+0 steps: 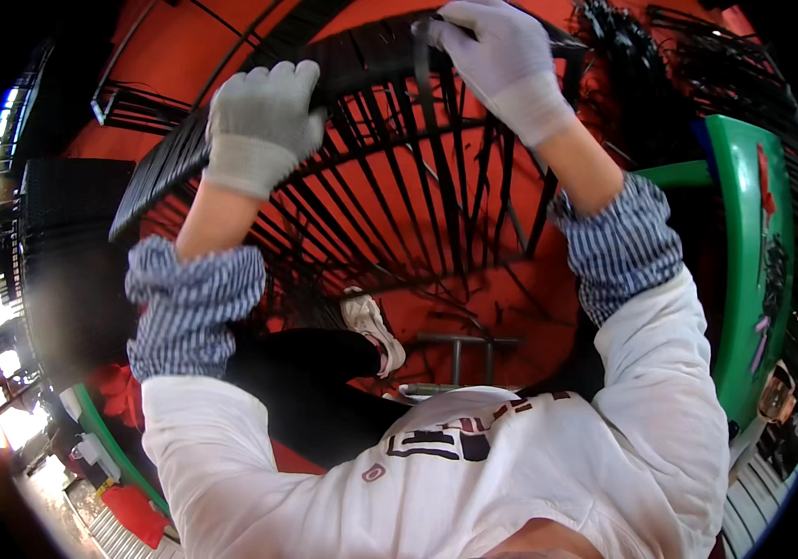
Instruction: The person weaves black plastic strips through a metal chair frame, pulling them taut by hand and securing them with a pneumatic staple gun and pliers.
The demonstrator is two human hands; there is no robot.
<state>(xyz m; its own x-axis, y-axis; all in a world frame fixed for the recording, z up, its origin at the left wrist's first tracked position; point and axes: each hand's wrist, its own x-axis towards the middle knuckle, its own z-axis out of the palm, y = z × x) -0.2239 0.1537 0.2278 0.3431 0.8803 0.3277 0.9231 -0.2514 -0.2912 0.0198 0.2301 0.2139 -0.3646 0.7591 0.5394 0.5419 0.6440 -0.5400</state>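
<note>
A black frame of many thin ribs point(389, 186), woven at its top rim, stands tilted in front of me over a red floor. My left hand point(264, 121), in a grey knit glove, grips the woven rim at the upper left. My right hand point(497, 56), also gloved, pinches a flat black strip point(425, 84) at the top of the rim. Both forearms wear striped blue sleeve covers over white sleeves. The far side of the rim is hidden behind my hands.
A green plastic chair point(743, 252) stands at the right. Heaps of black strips point(697, 74) lie at the upper right. My leg and a white shoe point(371, 326) rest under the frame beside a metal stool leg point(459, 354). A dark stacked crate point(63, 242) sits at the left.
</note>
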